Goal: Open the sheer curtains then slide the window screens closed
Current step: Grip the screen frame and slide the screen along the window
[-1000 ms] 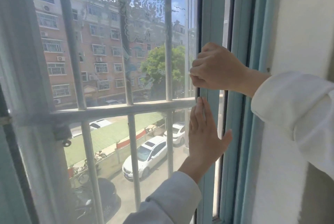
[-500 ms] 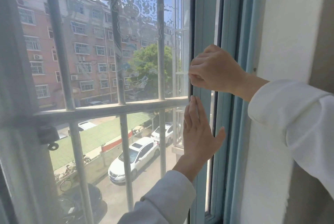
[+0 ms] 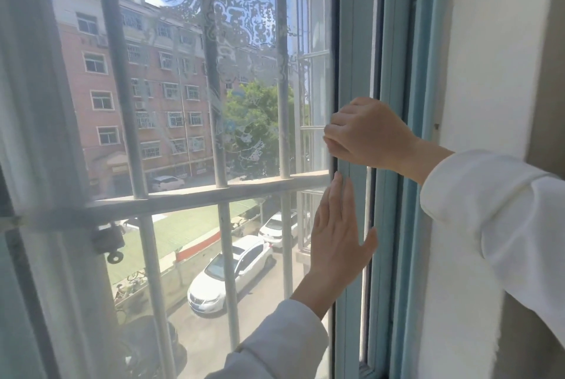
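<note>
The sliding window screen fills the opening, and its teal upright stile [image 3: 351, 57] stands close to the outer window frame [image 3: 403, 73] on the right. A narrow dark gap [image 3: 370, 201] shows between the two. My right hand [image 3: 367, 134] is curled around the stile's left edge at mid height. Just below it, my left hand [image 3: 336, 235] lies flat on the stile with fingers straight and pointing up. A sheer white curtain [image 3: 27, 134] hangs bunched at the far left edge.
Grey metal security bars [image 3: 211, 73] with a horizontal rail [image 3: 183, 198] stand outside the pane. A white wall [image 3: 489, 57] borders the frame on the right. Patchy white residue [image 3: 232, 17] marks the upper pane. Parked cars and apartment blocks lie below.
Both hands have stayed on the stile in the same poses. The gap between stile and outer frame looks slightly narrower, and my view has shifted a little.
</note>
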`<state>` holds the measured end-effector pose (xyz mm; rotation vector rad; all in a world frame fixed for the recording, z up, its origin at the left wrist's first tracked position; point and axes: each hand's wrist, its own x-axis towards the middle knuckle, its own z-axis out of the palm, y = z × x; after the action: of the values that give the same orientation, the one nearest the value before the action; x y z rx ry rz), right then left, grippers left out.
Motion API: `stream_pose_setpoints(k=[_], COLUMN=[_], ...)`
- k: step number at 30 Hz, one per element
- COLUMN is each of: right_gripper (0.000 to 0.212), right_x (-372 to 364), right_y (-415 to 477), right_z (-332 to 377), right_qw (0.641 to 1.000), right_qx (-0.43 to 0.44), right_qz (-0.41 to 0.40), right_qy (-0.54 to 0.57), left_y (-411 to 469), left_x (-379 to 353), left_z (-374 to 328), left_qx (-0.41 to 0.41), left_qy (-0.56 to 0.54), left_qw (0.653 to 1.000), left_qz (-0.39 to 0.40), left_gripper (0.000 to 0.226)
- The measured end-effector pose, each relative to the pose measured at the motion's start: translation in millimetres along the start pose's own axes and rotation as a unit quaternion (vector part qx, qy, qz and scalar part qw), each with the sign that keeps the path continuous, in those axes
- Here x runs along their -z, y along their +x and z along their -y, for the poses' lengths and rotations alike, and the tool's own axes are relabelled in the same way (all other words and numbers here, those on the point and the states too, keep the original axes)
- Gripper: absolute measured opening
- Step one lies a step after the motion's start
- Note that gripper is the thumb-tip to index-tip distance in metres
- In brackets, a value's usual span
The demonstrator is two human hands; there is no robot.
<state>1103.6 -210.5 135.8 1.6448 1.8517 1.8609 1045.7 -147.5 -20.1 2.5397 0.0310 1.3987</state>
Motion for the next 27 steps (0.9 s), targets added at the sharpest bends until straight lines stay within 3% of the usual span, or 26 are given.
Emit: stream_pose_setpoints(k=[12, 27], right_gripper=[0.026, 0.011], right_x=[-13, 7], right_y=[11, 81], right_z=[8, 106], right_qw=[0.989, 0.924], right_qx=[-0.028, -0.014], right_qz=[-0.134, -0.284], right_qy=[0.060, 0.256], left_y=[6, -51], left_x=[28, 168], left_z=[5, 27], left_qx=[0.018, 0.127], left_qy=[0.125, 0.363], left_qw=[0.980, 0.903], left_qz=[-0.154, -0.191], left_gripper=[0.043, 0.043])
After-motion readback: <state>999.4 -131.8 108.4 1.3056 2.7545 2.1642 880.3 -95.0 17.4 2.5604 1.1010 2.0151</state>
